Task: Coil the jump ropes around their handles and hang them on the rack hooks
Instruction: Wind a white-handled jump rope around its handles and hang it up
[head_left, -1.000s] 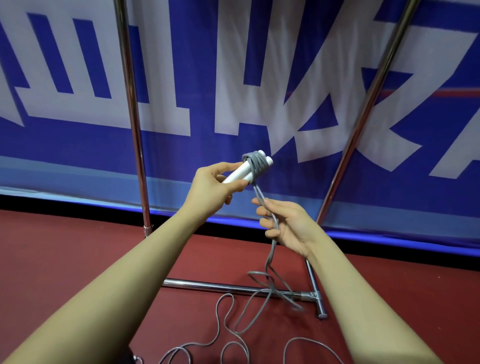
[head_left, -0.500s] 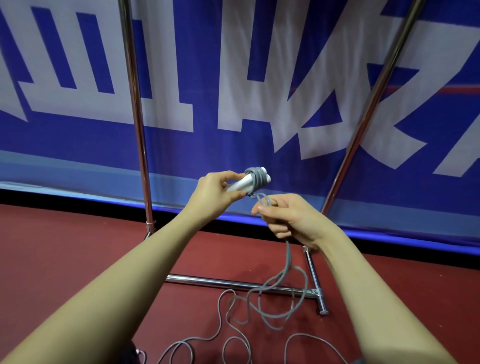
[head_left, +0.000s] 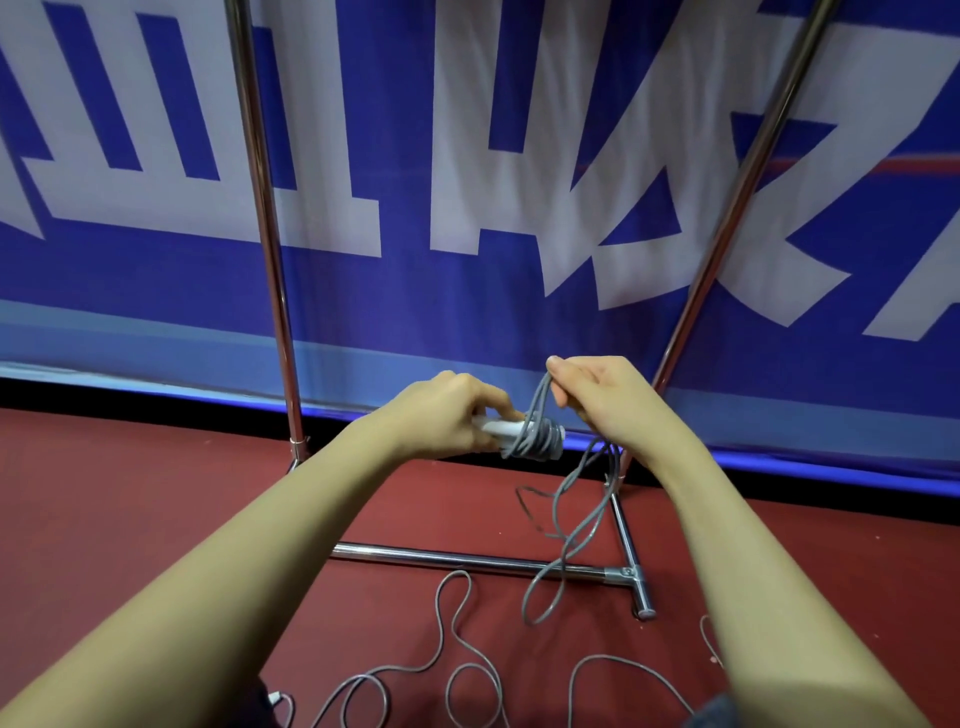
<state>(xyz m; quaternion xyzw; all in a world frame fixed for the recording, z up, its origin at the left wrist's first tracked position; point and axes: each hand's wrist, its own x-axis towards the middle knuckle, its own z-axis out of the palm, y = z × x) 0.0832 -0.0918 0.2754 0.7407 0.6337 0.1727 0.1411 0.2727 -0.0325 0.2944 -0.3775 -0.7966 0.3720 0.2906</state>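
Note:
My left hand (head_left: 452, 413) grips two white jump rope handles (head_left: 501, 430) held side by side, pointing right. Several turns of grey rope (head_left: 540, 441) are wound around their right ends. My right hand (head_left: 597, 397) pinches the grey rope just above and to the right of the coil, thumb and fingers closed on the strand. From that hand the loose rope (head_left: 563, 551) hangs down in loops to the red floor. The chrome rack (head_left: 467, 558) stands behind my hands; its hooks are out of view.
The rack's two upright poles (head_left: 260, 208) rise in front of a blue and white banner (head_left: 519, 182). More grey rope (head_left: 457, 644) lies in loops on the red floor near the rack's base bar and foot (head_left: 641, 592).
Both hands have dropped lower. My right hand carried the rope up and over the handles, adding to the coil, and the hanging loops have lifted off the floor.

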